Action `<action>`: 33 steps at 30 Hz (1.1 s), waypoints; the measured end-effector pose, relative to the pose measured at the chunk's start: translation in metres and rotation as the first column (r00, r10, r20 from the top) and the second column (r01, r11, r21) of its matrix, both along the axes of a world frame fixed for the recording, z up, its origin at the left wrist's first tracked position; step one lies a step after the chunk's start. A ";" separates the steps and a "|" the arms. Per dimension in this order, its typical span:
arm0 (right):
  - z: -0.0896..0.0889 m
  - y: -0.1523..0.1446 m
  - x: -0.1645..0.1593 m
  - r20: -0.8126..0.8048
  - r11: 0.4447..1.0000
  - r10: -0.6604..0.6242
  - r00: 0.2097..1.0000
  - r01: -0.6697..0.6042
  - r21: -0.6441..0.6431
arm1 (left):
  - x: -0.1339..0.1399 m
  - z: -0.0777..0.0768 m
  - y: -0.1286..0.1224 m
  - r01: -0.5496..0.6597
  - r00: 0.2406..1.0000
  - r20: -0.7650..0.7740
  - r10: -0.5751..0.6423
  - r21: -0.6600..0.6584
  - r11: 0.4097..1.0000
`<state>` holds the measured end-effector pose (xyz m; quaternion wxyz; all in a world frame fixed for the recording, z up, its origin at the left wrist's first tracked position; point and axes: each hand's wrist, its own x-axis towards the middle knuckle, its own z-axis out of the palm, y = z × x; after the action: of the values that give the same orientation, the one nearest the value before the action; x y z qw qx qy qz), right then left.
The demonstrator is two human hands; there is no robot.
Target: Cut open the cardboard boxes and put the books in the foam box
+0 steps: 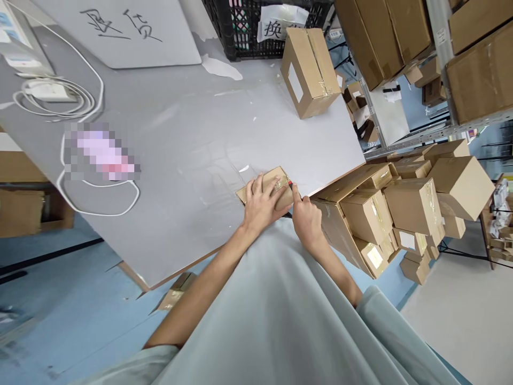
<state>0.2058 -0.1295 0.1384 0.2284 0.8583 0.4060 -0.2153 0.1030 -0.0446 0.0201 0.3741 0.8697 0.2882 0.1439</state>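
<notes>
A small brown cardboard box (276,174) with shiny clear tape lies near the front edge of the grey table. My left hand (259,206) rests on top of it, fingers spread. My right hand (306,216) is closed around a box cutter (290,184), of which only a bit of red and black shows. Its index finger points along the tool against the box's right end. The blade cannot be made out, and my hands cover much of the box.
A taped carton (308,75) stands at the table's far right, by a black plastic crate (240,29). Left are a white board (120,32), coiled white cable (56,101) and a blurred-out object (104,152). Piled cartons (417,203) crowd the right, below shelving (444,64).
</notes>
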 end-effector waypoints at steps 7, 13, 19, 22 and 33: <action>0.014 -0.007 -0.003 0.017 0.999 -0.010 1.000 0.010 -0.038 | 0.000 0.000 -0.003 -0.005 1.000 -0.001 0.005 0.034 0.999; 0.001 -0.025 0.003 0.026 0.998 -0.011 1.000 0.013 -0.066 | 0.000 -0.001 -0.002 -0.013 1.000 -0.003 0.013 0.018 1.000; 0.009 -0.047 0.004 0.005 0.987 -0.078 0.997 0.078 -0.140 | 0.001 -0.001 -0.002 -0.020 1.000 -0.006 0.020 -0.008 1.000; 0.017 -0.043 0.007 -0.018 0.990 -0.079 0.997 0.077 -0.115 | 0.001 -0.001 -0.001 -0.019 1.000 -0.015 0.018 -0.016 1.000; -0.021 -0.010 0.013 -0.063 0.999 -0.015 0.998 0.018 0.036 | 0.000 -0.003 0.000 -0.012 0.999 -0.035 0.013 0.032 0.999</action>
<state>0.2187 -0.1390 0.1171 0.1979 0.8584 0.4098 -0.2366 0.1034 -0.0444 0.0169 0.3539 0.8762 0.2979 0.1355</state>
